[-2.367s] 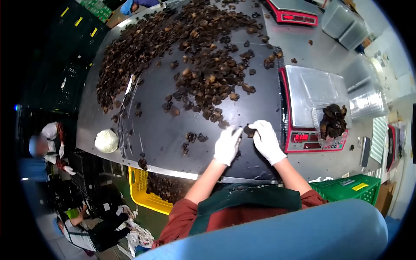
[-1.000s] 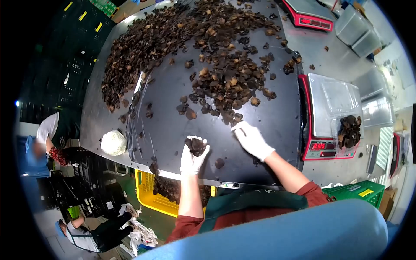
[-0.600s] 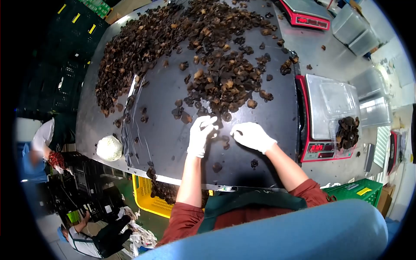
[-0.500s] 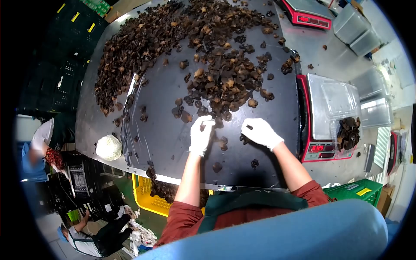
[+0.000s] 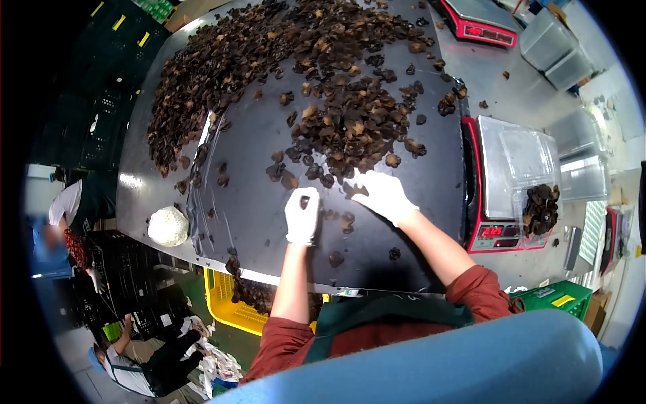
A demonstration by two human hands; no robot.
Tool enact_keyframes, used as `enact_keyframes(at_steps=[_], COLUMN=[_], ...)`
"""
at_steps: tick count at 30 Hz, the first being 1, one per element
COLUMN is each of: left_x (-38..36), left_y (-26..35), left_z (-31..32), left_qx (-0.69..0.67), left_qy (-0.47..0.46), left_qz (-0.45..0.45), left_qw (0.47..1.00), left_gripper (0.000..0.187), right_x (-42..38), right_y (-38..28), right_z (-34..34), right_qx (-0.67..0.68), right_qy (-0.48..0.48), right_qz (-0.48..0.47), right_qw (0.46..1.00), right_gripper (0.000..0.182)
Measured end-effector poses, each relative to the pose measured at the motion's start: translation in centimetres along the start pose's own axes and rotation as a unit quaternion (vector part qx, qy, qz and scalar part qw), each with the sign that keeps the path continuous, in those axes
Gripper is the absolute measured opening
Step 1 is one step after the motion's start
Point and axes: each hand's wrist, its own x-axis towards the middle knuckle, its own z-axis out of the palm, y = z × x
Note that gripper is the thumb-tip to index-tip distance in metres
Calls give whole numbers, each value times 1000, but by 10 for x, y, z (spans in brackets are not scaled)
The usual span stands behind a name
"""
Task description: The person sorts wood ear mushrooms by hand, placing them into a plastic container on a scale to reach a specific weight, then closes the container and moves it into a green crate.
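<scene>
Dark brown wood ear mushrooms [image 5: 346, 124] lie in a heap on the black table cover [image 5: 262, 222], with loose pieces scattered around. My left hand [image 5: 302, 219], in a white glove, is closed with its fingers curled round a small dark wood ear piece [image 5: 305, 201]. At the heap's near edge, my right hand [image 5: 387, 196], gloved too, pinches a flat wood ear piece [image 5: 354, 191] between thumb and fingers. Part of that piece is hidden by the glove.
To the right, a red scale [image 5: 479, 232] bears a clear plastic tub with wood ears [image 5: 540, 209]. A white ball-like object [image 5: 168, 227] sits at the left edge. Below stands a yellow crate [image 5: 232, 316]. Two other people [image 5: 138, 374] are at the lower left.
My right hand has moved up and left to the heap's edge and now pinches a piece there. My left hand has drawn slightly back and left, its fingers still curled.
</scene>
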Motion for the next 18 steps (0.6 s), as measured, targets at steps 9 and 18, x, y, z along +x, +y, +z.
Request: enact_keyframes(at_steps=[9,18], left_x=[-43,-52], left_y=[21,8], left_z=[-11,26], left_qx=[172,79], left_qy=[-120,-125], left_qz=[91,127], left_qw=[974,981], left_gripper=[48,17], right_x=[-8,-51], right_y=[2,-4], right_z=[12,-26], right_qx=[55,307], right_qy=[94,45], right_qz=[-16,15], right_qw=[994,950], right_gripper=[28,24])
